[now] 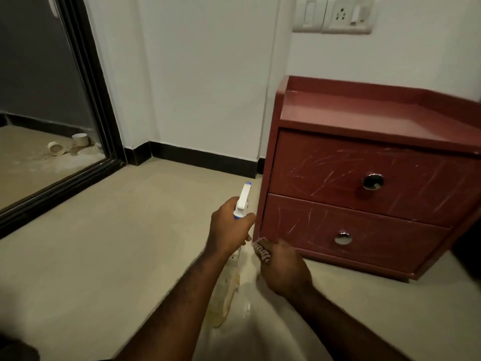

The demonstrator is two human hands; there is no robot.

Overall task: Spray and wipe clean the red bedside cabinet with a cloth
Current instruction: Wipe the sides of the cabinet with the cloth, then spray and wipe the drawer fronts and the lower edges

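The red bedside cabinet point(364, 178) stands on the floor at the right, against the white wall. It has two scratched drawers, each with a round metal knob. My left hand point(229, 227) grips the neck of a clear spray bottle point(226, 290) with a white and blue nozzle, held just left of the cabinet's lower left corner. My right hand point(283, 267) holds a striped cloth point(261, 251) bunched in its fingers, low down by the cabinet's bottom left corner. Most of the cloth is hidden inside the hand.
A black-framed sliding glass door point(86, 82) fills the left side, with two white cups point(67, 145) on the ground beyond it. A switch and socket plate point(335, 14) sits on the wall above the cabinet. Beige floor tiles point(104, 243) stretch to the left of my arms.
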